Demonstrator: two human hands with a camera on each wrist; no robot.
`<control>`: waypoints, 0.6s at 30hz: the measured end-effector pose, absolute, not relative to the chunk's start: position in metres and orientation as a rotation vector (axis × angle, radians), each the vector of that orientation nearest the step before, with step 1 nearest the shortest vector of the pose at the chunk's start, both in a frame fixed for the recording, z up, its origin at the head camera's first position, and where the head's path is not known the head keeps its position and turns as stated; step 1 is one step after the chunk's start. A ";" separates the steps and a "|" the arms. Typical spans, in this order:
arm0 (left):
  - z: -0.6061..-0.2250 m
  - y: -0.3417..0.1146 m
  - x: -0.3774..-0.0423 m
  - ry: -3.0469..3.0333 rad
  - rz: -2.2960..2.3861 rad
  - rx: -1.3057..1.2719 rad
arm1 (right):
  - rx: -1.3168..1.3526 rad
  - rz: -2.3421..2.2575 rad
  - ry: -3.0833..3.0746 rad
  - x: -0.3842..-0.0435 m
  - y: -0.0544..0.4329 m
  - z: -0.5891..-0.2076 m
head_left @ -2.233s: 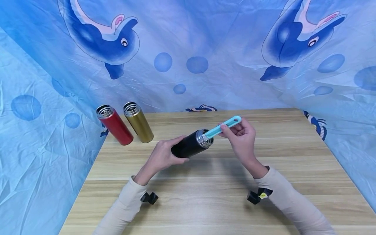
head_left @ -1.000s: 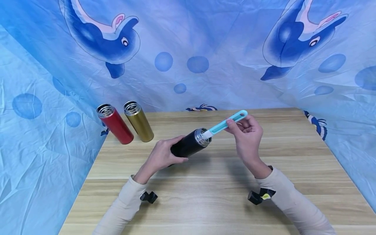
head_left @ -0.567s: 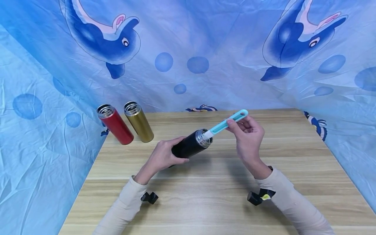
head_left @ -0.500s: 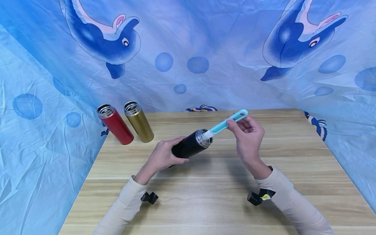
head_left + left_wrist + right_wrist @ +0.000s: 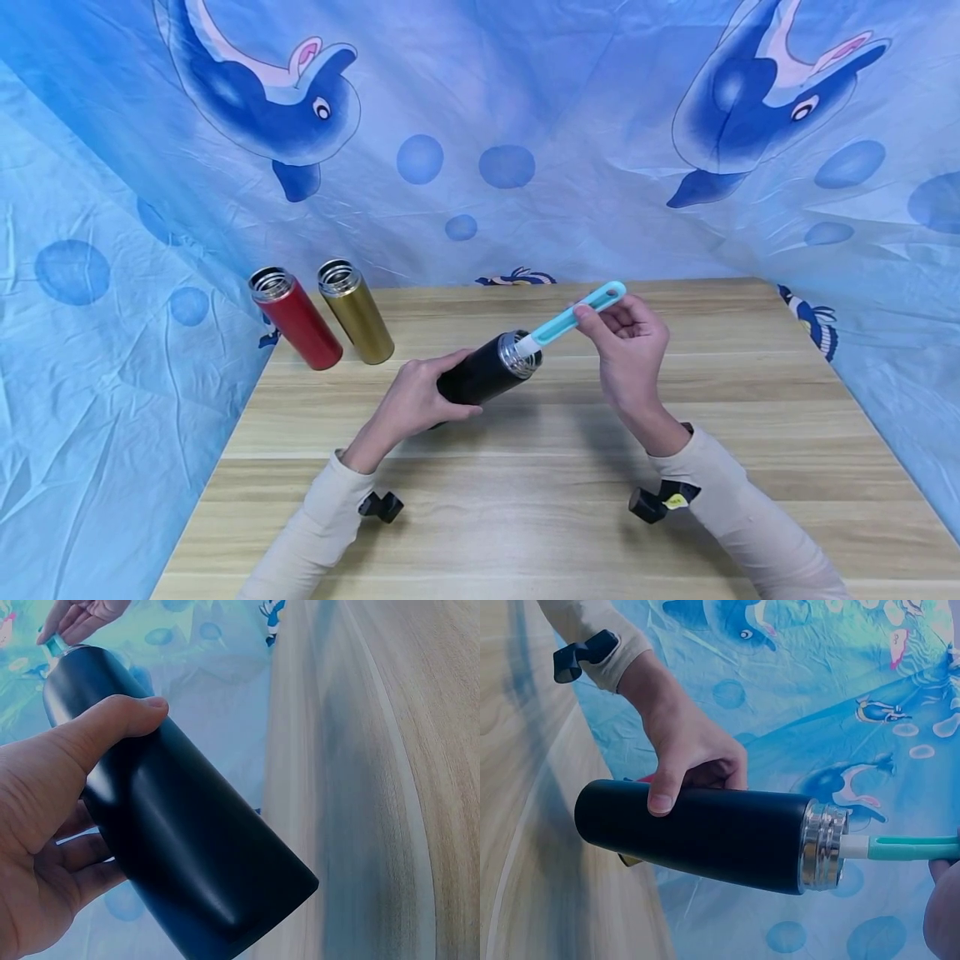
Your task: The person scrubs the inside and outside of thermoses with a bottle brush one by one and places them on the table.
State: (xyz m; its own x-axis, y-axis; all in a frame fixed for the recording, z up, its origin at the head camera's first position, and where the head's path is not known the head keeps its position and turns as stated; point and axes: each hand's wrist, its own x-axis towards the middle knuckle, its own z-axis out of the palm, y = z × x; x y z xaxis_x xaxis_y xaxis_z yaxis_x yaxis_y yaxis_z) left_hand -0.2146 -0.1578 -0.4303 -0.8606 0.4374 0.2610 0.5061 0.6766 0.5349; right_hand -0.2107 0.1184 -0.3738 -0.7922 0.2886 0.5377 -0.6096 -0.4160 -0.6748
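Note:
My left hand (image 5: 416, 400) grips the body of a black vacuum flask (image 5: 480, 375), thumb across its side in the left wrist view. The flask tilts above the table, its uncapped steel mouth (image 5: 823, 847) facing right toward my other hand. Between thumb and fingers, my right hand (image 5: 630, 350) pinches the turquoise handle of a bottle brush (image 5: 581, 315). Its white neck (image 5: 853, 847) runs into the flask mouth, and the head is hidden inside. In the right wrist view, only a bit of that hand shows at the right edge.
A red flask (image 5: 300, 329) and a gold flask (image 5: 360, 321), both uncapped, stand at the back left of the wooden table (image 5: 510, 517). Behind and beside the table hangs a blue curtain (image 5: 570, 217) printed with dolphins.
My right hand first drew the brush handle outward, up and to the right, showing more white neck; since then it has slid slightly back in. The left hand and flask barely moved.

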 end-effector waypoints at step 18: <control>-0.429 -0.156 -0.214 -2.727 -0.918 -0.790 | 0.559 2.019 -1.596 -0.213 0.117 -0.391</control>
State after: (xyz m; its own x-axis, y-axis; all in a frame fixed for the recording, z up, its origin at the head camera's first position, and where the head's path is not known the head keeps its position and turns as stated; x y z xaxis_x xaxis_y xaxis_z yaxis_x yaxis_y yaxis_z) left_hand -0.2138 -0.1561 -0.4291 -0.8482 0.4329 0.3053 0.5294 0.6726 0.5170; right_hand -0.2131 0.1171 -0.3911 -0.7896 0.1318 0.5994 -0.6136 -0.1855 -0.7675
